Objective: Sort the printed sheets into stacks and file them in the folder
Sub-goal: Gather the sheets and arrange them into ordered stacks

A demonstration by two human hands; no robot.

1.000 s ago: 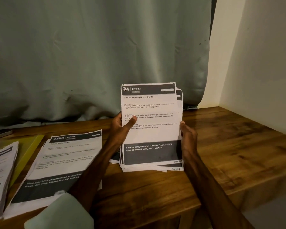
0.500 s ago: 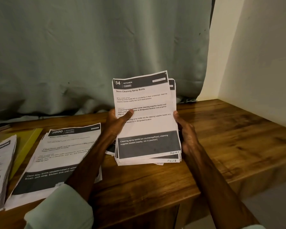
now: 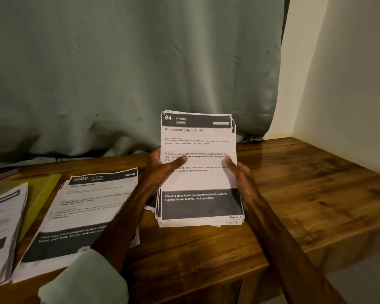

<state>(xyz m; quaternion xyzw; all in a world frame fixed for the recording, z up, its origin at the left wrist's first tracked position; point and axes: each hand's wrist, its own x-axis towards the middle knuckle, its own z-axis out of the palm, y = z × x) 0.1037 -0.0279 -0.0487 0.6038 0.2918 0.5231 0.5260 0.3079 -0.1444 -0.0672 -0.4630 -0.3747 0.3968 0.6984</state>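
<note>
Home room, grey-green curtain point(image 3: 119, 73), wooden desk point(image 3: 305, 194) in wall corner, printed paper stacks point(image 3: 92, 207)

- Far stack point(image 3: 2, 227), 8 o'clock: cut by left edge, print blurred.
- Yellow folder point(image 3: 42, 194), 9 o'clock: mostly under stacks.
- Left hand point(image 3: 160, 167), right hand point(image 3: 239, 174): fingers hidden behind held stack point(image 3: 198, 178).

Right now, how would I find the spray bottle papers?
Find the wooden table by the green curtain. There the left hand and right hand hold a tilted-up stack. Unlike the flat piles leftward, its top page reads Store Cleaning Spray Bottle.
</note>
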